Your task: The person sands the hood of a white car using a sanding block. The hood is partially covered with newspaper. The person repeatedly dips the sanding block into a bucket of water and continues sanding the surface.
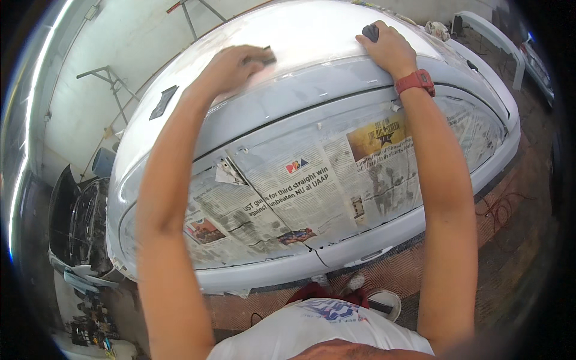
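A white primed car body (312, 36) fills the middle of the view, its side windows masked with newspaper (300, 192). My left hand (231, 66) presses flat on the roof, with a dark sanding pad (267, 57) under its fingertips. My right hand (387, 45) rests further right on the roof, fingers curled over a small dark sanding block (371, 31). A red watch (415, 81) sits on my right wrist. Both arms reach up from the lower edge.
Metal stands (111, 78) lean by the pale wall at the left. Another car with an open bonnet (81, 216) stands at the lower left, with small items on the floor below it. A white bowl (384, 303) sits near my feet. Loose white car panels (501, 39) lie at the upper right.
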The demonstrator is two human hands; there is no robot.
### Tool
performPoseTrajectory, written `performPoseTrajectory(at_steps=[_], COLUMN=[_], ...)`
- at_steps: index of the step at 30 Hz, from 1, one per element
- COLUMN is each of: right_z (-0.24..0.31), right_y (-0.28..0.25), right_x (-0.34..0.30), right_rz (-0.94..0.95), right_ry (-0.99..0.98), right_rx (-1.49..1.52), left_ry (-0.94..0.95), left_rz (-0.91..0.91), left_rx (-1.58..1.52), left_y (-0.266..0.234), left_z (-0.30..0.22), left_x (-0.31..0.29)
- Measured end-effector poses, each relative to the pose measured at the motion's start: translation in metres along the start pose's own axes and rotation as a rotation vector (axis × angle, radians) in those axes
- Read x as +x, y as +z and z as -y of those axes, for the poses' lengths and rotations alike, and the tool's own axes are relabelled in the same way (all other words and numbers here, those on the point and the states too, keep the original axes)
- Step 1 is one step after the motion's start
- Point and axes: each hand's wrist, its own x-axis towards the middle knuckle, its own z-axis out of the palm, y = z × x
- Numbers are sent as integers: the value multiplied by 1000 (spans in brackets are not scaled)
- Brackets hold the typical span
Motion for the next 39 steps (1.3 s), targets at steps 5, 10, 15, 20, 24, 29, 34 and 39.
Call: performPoseTrajectory(at_steps=[5, 10, 15, 20, 24, 29, 34, 39], right_z=[0, 2, -23, -25, -15, 93, 157, 196], right_y=[1, -2, 4, 13, 4, 3, 13, 21], right_x=[-2, 7, 19, 23, 34, 61, 48, 24], right_rz=[-11, 3, -192, -147, -240, 503, 159, 392], right_ry=[-22, -10, -92, -167, 17, -101, -596, -957], right_rx=[-15, 12, 1, 162, 608, 1664, 832, 246], left_ry=[48, -153, 16, 16, -110, -172, -423, -470], left_rz=[-4, 9, -48, -42, -284, -528, -692, -307], left_rx=[27, 73, -21, 60, -164, -1046, -730, 434], left_y=[-11, 9, 13, 7, 4, -6, -36, -45], left_z=[-8, -2, -5, -9, -23, -62, -41, -39], left_x=[-23, 47, 24, -4, 5, 45, 42, 39])
